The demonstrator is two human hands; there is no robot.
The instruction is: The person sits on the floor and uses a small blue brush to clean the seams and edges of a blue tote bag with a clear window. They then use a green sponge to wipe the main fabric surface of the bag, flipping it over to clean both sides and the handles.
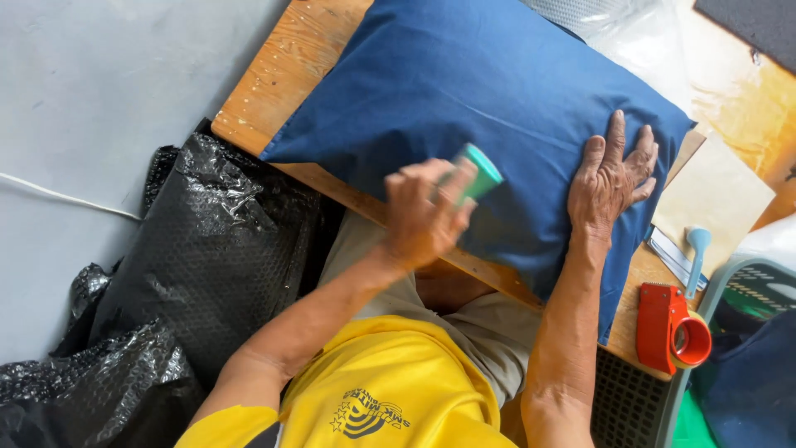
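A dark blue pillow (464, 91) lies on a wooden table (286, 66), its near edge hanging over the table's front. My left hand (423, 216) is raised over the near part of the pillow and grips a small teal-green block-shaped object (481, 172); the hand is motion-blurred. My right hand (612, 181) rests flat on the pillow's right corner with fingers spread, palm down, holding nothing.
A red tape dispenser (670, 328) sits at the table's near right edge, beside a light blue handled tool (699, 249) and a brown paper sheet (715, 195). Black bubble-wrap plastic (207, 249) is heaped on the grey floor at left. Clear plastic (630, 33) lies behind the pillow.
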